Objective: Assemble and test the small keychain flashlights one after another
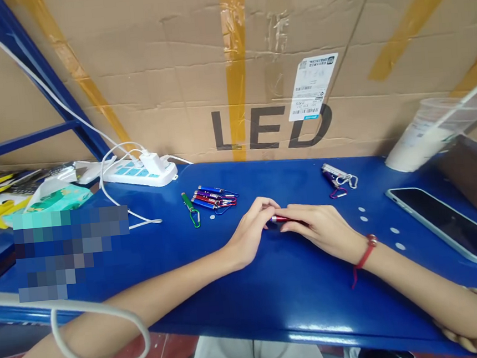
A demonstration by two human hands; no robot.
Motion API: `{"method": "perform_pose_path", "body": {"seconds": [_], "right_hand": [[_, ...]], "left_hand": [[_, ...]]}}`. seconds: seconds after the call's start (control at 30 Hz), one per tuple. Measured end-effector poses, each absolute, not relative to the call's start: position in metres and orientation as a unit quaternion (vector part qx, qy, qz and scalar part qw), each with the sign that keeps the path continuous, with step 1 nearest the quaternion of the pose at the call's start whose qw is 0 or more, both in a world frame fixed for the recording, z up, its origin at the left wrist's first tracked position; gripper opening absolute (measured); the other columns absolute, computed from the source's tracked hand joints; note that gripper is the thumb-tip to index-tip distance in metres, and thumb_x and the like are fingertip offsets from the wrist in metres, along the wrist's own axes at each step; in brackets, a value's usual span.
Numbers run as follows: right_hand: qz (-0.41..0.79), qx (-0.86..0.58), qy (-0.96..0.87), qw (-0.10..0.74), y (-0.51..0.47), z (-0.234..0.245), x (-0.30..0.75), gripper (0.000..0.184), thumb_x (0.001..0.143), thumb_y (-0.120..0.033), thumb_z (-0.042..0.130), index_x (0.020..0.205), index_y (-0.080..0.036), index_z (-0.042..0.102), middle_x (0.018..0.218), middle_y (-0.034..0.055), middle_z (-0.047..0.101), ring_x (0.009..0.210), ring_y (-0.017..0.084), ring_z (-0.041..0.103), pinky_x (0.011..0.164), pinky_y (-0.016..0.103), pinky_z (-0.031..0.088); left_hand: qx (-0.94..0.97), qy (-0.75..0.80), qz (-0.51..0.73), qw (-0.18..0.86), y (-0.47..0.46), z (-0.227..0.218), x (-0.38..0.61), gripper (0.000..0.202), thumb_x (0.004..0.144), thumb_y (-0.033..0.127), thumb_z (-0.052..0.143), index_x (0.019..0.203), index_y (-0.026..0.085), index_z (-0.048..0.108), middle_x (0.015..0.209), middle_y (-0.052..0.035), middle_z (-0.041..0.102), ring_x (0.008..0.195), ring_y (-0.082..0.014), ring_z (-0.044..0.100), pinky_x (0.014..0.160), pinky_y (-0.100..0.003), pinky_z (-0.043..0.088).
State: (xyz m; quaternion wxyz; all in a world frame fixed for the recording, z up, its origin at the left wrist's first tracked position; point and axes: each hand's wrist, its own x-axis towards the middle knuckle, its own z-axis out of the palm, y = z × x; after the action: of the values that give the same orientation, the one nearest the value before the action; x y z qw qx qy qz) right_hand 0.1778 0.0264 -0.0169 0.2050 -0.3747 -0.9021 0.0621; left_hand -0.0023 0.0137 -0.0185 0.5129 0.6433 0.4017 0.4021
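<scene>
Between my two hands is a small red keychain flashlight [282, 218] with a silver end, lying roughly level just over the blue table [248, 289]. My right hand [324, 224] is closed around its body, fingers covering most of it. Fingers of my left hand [249, 234] are bent and pinched at the silver end. Beyond my left hand lies a row of blue, purple and red keychain flashlights [213, 197] with carabiner clips. A green keychain flashlight [190, 207] rests beside them. Farther right, a silver keychain flashlight [333, 170] and a dark purple one [329, 179] lie together.
A white power strip [138, 174] with cables stands at the back left, near a green tissue packet [56, 197]. On the right are a phone [451, 224], a plastic cup [413, 144] and a brown box [474, 172]. A large cardboard box [163, 80] closes off the back.
</scene>
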Motion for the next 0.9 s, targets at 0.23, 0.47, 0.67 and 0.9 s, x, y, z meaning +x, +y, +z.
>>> {"method": "perform_pose_path", "body": {"seconds": [0.23,0.47,0.67,0.9], "right_hand": [[0.067,-0.365,-0.9,0.229,0.0237,-0.0166,0.1769,0.036,0.091,-0.049,0.039,0.107,-0.031,0.066,0.088,-0.001,0.07,0.075,0.013,0.065,0.06,0.021,0.043],[0.079,-0.374,-0.896,0.227,0.0251,-0.0183,0.1771,0.033,0.089,-0.048,0.045,0.104,-0.031,0.068,0.094,-0.0007,0.071,0.082,0.016,0.066,0.063,0.022,0.045],[0.124,-0.36,-0.898,0.221,0.0244,-0.0187,0.1778,0.032,0.091,-0.044,0.043,0.112,-0.031,0.063,0.107,-0.0003,0.068,0.094,0.019,0.064,0.075,0.027,0.05],[0.137,-0.335,-0.912,0.194,0.0189,-0.0132,0.1735,0.033,0.091,-0.041,0.043,0.118,-0.031,0.06,0.112,0.0012,0.065,0.101,0.02,0.061,0.083,0.031,0.05]], "left_hand": [[0.68,0.381,0.356,0.515,0.0144,-0.0167,-0.0011,0.033,0.089,0.034,0.023,0.092,0.019,0.052,0.096,-0.0021,0.054,0.088,-0.0155,0.048,0.078,-0.026,0.037],[0.66,0.378,0.37,0.534,0.0193,-0.0199,-0.0008,0.039,0.089,0.034,0.02,0.09,0.018,0.055,0.095,-0.0034,0.059,0.091,-0.0168,0.051,0.074,-0.026,0.038],[0.59,0.381,0.411,0.582,0.0223,-0.0197,0.0008,0.037,0.085,0.034,0.024,0.088,0.016,0.056,0.09,-0.0055,0.061,0.088,-0.0178,0.054,0.073,-0.027,0.041],[0.587,0.377,0.411,0.587,0.0222,-0.0209,0.0008,0.037,0.084,0.033,0.024,0.082,0.016,0.057,0.084,-0.0049,0.061,0.088,-0.0181,0.055,0.084,-0.029,0.041]]}}
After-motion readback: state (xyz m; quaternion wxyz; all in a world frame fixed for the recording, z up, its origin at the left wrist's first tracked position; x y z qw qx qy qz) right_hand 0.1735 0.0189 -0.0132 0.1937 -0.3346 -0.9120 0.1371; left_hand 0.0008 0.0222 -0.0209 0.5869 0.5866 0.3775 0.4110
